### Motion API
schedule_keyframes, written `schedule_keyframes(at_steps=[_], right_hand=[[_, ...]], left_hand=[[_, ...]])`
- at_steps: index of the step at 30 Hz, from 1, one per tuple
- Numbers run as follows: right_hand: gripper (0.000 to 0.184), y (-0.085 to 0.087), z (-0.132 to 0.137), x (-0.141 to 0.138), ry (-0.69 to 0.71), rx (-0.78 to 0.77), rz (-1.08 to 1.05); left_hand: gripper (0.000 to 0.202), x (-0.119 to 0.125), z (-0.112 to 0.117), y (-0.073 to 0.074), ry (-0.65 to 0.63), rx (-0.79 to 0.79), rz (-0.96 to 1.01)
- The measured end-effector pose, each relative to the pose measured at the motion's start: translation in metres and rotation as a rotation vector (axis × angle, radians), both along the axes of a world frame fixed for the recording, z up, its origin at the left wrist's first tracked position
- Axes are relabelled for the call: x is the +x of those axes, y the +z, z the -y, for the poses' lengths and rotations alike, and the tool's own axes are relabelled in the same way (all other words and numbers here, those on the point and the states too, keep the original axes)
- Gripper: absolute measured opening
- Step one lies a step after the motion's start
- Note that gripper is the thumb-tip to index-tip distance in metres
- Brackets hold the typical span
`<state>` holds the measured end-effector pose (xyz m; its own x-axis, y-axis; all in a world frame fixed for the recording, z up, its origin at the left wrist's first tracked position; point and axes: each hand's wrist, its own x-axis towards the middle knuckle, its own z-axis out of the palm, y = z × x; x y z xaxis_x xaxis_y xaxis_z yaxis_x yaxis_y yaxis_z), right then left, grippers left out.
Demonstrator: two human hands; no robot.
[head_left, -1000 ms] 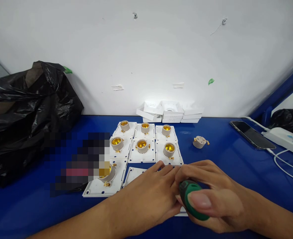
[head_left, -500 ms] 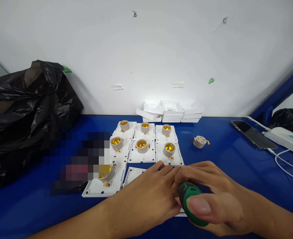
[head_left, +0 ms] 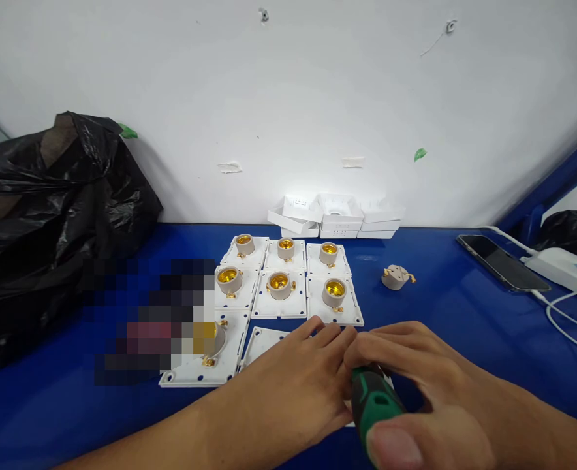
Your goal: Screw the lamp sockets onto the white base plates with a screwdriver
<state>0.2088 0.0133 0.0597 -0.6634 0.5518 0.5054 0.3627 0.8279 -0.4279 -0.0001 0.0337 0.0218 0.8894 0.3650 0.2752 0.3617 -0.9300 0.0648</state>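
Observation:
My right hand point(head_left: 435, 391) is wrapped around the green and black handle of a screwdriver point(head_left: 379, 408); its shaft is hidden by my fingers. Against it, my left hand point(head_left: 312, 372) is closed with curled fingers, and whatever they grip is hidden. Below both hands, slivers of a white plate show. Another white square plate point(head_left: 264, 343) lies partly under my left wrist. Beyond stand rows of white plates, each bearing a beige lamp socket with a brass-coloured inside, such as the socket point(head_left: 334, 294) nearest my fingers.
A loose lamp socket point(head_left: 395, 277) lies upside down on the blue table point(head_left: 416, 251). White box covers point(head_left: 340, 222) are stacked by the wall. A phone point(head_left: 501, 262) and a power strip point(head_left: 562, 267) with cables are right. A black plastic bag point(head_left: 63, 196) fills the left; a blurred patch hides part.
The screwdriver's handle has tipped toward me, and my right thumb has moved lower along with it. My left hand stays nearly where it was. The view has shifted slightly.

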Motion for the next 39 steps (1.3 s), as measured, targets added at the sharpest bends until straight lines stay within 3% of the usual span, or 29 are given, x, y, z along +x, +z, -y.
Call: schedule_keyframes(at_steps=[8, 20, 25, 30, 39], right_hand=[[0.018, -0.013, 0.0, 0.002, 0.017, -0.069, -0.069], [0.013, -0.009, 0.002, 0.003, 0.005, 0.042, 0.032], [0.022, -0.006, 0.002, 0.003, -0.012, -0.049, 0.024], [0.03, -0.009, 0.004, 0.002, -0.019, -0.027, 0.008], [0.019, -0.006, 0.006, 0.003, -0.06, -0.068, 0.043]], left_hand=[[0.022, -0.001, 0.0, 0.022, -0.037, 0.015, -0.09], [0.032, 0.0, 0.001, 0.025, -0.033, -0.058, -0.087], [0.03, 0.002, 0.001, 0.027, -0.025, -0.075, -0.123], [0.024, 0.001, 0.0, 0.023, -0.045, -0.003, -0.068], [0.025, 0.001, 0.0, 0.021, -0.038, 0.02, -0.093]])
